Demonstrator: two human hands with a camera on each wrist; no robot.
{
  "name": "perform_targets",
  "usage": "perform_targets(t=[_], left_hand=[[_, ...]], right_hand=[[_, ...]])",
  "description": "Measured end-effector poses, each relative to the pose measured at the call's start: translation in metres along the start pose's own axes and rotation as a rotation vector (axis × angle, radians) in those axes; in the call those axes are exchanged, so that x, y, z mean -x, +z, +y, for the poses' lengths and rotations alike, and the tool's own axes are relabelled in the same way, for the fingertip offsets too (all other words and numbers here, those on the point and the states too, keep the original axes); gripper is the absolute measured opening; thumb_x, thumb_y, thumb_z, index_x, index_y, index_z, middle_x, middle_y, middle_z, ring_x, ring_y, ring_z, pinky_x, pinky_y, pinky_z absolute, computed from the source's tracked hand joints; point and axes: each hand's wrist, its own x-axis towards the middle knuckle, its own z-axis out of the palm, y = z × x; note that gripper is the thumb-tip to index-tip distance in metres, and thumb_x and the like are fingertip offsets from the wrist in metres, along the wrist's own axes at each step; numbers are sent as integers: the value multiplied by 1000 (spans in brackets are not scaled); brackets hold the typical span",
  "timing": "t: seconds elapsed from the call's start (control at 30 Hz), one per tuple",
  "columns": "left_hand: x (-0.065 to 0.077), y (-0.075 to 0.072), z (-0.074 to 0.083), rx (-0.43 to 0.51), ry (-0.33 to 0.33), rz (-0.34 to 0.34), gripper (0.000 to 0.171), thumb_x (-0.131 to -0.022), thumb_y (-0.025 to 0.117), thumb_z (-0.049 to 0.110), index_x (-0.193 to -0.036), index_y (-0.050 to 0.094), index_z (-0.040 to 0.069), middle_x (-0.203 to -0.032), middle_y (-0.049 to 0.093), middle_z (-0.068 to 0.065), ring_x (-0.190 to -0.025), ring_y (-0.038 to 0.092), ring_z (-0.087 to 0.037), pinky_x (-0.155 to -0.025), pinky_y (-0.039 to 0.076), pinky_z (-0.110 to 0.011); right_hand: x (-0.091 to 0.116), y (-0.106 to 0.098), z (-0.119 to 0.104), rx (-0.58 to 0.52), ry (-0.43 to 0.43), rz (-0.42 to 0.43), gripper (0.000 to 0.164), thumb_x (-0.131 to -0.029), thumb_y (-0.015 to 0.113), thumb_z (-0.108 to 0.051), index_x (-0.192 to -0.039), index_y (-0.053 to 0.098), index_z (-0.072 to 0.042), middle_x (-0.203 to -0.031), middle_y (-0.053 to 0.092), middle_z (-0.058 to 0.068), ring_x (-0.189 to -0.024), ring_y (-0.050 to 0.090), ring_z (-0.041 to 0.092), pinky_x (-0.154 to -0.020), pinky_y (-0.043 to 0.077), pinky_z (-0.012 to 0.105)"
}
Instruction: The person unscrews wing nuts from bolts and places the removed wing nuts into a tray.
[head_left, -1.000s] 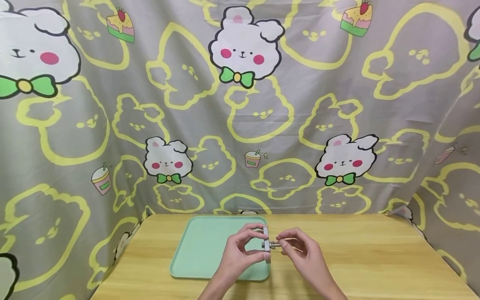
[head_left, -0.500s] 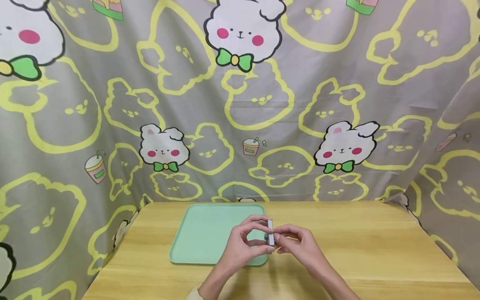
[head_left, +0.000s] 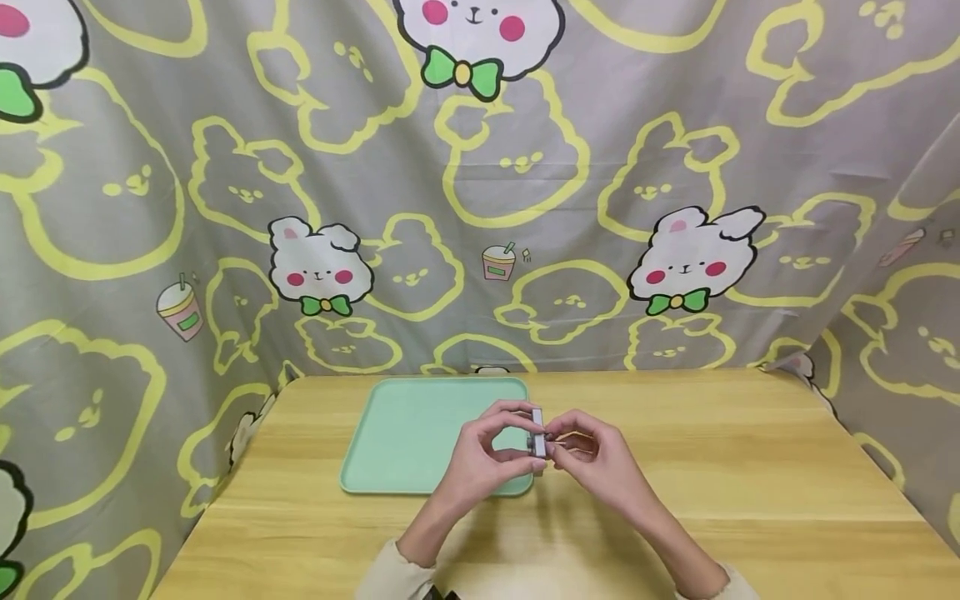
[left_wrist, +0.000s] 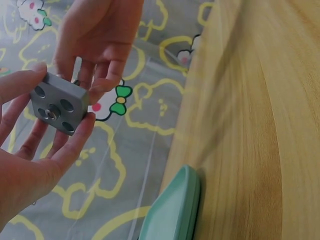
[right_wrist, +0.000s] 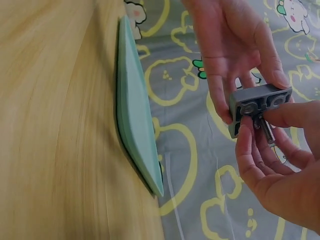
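Observation:
A grey square metal block (head_left: 537,423) with several round holes stands on edge above the table. My left hand (head_left: 480,450) holds it by opposite edges, thumb below and fingers above. In the left wrist view a bolt head (left_wrist: 52,113) sits in one hole of the block's face. On the other side the threaded bolt (right_wrist: 269,133) sticks out, seen in the right wrist view. My right hand (head_left: 600,450) pinches a small nut (right_wrist: 257,121) on that bolt, close against the block. The fingertips hide most of the nut.
A mint-green tray (head_left: 412,433) lies on the wooden table (head_left: 712,467), behind and left of the hands. Grey curtain cloth (head_left: 570,183) with cartoon rabbits hangs behind the table and along both sides.
My right hand has moved left from the bolt's free end up to the block, where its fingers now pinch. The left hand still holds the block. The head view has tilted down.

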Motion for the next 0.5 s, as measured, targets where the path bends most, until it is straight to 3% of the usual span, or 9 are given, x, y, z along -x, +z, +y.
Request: perform_targets(t=[0.13,0.37,0.5], left_hand=[[-2,-2,2,5,-7,4,32,-82,81,-9,-112,71,-5,-138,53,-23,-131,50,-42,-88,61,-47],[-2,-3,3,30,-26,11,31,-83,81,-8,-112,70,-7,-139,53,-23,-131,50,-43,-90,60,-48],[-1,-3,4,51,-34,10,31,-83,82,-5,-112,71,-6,-139,51,-25,-132,47,-50,-91,60,-48]], right_hand=[[-2,1,2,88,-153,16,21,-90,73,8,-103,69,-8,-104,71,8,-94,72,16,-76,64,33],[-2,2,6,302,-534,44,34,-84,77,12,-99,68,-18,-105,70,0,-95,68,18,-68,63,30],[-1,1,8,336,-598,51,34,-83,77,12,-98,68,-17,-105,69,0,-95,68,17,-69,62,28]])
